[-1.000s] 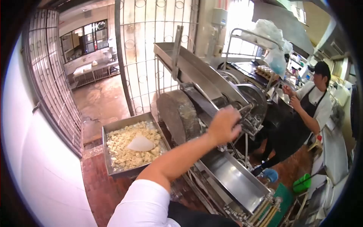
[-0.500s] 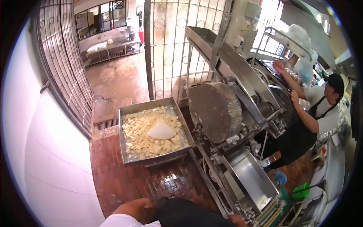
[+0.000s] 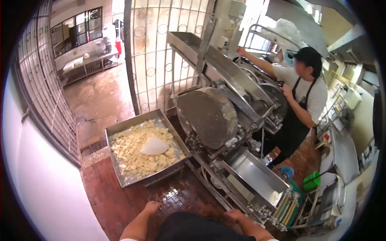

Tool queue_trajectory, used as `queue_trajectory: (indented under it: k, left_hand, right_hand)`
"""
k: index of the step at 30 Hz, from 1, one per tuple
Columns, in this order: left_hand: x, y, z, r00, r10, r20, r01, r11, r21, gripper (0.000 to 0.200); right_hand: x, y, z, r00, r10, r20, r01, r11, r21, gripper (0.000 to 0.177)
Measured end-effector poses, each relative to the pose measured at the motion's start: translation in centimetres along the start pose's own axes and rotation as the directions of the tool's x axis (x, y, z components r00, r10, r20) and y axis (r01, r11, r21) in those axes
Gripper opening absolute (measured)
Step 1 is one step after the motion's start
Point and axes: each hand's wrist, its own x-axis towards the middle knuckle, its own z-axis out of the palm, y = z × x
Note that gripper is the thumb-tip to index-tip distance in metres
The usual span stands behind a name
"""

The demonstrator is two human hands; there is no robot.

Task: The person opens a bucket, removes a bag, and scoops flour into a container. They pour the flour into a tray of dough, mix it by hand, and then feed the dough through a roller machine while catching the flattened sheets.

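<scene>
So the two hands are down low and well apart, left hand [image 3: 152, 208] out over the red floor [image 3: 106, 193], right hand [image 3: 234, 215] right by the machine [image 3: 207, 116]'s lower frame, can't tell if it's touching. Fingers are too blurry to say whether they're curled or spread. The metal tray [image 3: 132, 123] of pale crumbly stuff [image 3: 130, 150] sits ahead of the left hand, clearly apart from it, with a white scraper-like piece [image 3: 155, 147] lying on top.

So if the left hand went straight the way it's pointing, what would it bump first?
The left hand would probably meet the near side of the metal tray first, though depth is unclear and it might pass under or over.
</scene>
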Motion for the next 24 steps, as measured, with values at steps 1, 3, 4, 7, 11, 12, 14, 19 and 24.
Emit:
queue_trajectory:
  k: [1,3,4,7,11,12,14,19,24]
  left_hand:
    - [0.5,0.0,0.6,0.998,0.065,0.015,-0.064,0.998,-0.024,0.045]
    - [1.2,-1.1,1.3,0.994,0.083,0.064,-0.084,0.996,0.004,0.048]
    - [3.1,-4.1,2.3,0.965,0.250,0.080,-0.263,0.929,0.260,0.048]
    - [2.9,-5.7,1.4,0.944,0.234,0.231,-0.320,0.818,0.478,0.048]
    - [1.3,-7.6,0.4,0.966,0.047,0.254,-0.185,0.811,0.554,0.050]
    - [0.8,-7.6,0.3,0.966,0.049,0.253,-0.186,0.814,0.550,0.050]
    - [-1.5,-5.3,-1.1,0.954,0.060,0.295,-0.215,0.822,0.528,0.047]
    - [3.7,-8.1,2.4,0.965,0.072,0.252,-0.206,0.804,0.557,0.043]
    - [2.9,-3.8,3.3,0.891,0.273,0.363,-0.451,0.627,0.635,0.036]
  right_hand:
    - [-0.2,0.5,-0.1,1.000,0.001,-0.009,-0.001,1.000,0.009,0.027]
    - [-0.4,2.3,0.3,1.000,-0.013,-0.013,0.011,0.993,-0.120,0.031]
    - [-0.2,3.6,0.3,1.000,-0.013,-0.015,0.011,0.993,-0.115,0.031]
    - [0.5,7.4,-0.6,0.966,-0.165,0.198,0.235,0.879,-0.415,0.031]
    - [-4.8,6.7,-1.6,0.994,-0.094,0.053,0.108,0.843,-0.526,0.033]
    - [-1.1,10.8,-2.0,0.997,-0.029,0.069,0.054,0.913,-0.404,0.033]
    - [1.5,14.4,-2.6,0.988,0.135,0.071,-0.117,0.968,-0.220,0.035]
    - [1.3,13.1,-2.4,0.995,-0.088,0.036,0.095,0.936,-0.339,0.036]
    - [0.2,8.6,-1.3,0.998,-0.022,-0.059,0.026,0.997,0.076,0.036]
